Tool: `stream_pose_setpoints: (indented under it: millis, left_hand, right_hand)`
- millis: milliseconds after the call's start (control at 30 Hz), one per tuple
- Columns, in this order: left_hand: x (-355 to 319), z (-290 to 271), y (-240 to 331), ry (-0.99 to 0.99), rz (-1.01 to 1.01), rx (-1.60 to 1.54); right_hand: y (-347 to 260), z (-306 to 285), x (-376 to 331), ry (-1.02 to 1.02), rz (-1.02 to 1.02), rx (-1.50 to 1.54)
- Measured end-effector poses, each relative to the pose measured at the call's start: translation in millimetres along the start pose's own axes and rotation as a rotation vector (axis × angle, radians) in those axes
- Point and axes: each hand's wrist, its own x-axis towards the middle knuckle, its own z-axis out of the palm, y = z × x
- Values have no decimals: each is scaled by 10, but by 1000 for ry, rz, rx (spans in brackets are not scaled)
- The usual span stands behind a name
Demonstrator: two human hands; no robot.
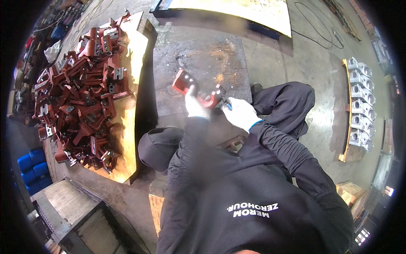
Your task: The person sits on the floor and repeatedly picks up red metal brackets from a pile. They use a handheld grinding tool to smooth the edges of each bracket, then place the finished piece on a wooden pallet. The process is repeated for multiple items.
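Observation:
My left hand (pixel 196 104), in a white glove, is closed on a red-brown metal bracket (pixel 182 82) with bare machined faces. The bracket is held over a dark, rust-stained metal plate (pixel 169 55). My right hand (pixel 242 114), also gloved in white, is closed round a small tool with a blue handle (pixel 229 104). Its dark tip points at the bracket's right end; whether it touches cannot be made out. A blur near the middle hides part of the bracket and of my left wrist.
Many similar brackets (pixel 84 84) are heaped on a wooden board (pixel 131 55) at left. Grey metal castings (pixel 359 101) stand in a row on a pallet at right. A pale-topped table (pixel 270 12) lies beyond the plate. Blue containers (pixel 33 169) and a cabinet (pixel 67 207) stand lower left.

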Motion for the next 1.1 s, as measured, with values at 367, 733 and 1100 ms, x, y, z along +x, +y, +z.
stream_pose_setpoints:
  millis: [367, 733, 1100]
  left_hand:
    - [149, -122, -120, 160, 16, 100]
    - [183, -197, -355, 143, 237, 244]
    - [182, -283, -250, 88, 288, 304]
  right_hand:
    - [18, 51, 57, -100, -4, -97]
    - [139, 200, 112, -142, 18, -156]
    - [37, -298, 257, -248, -90, 46]
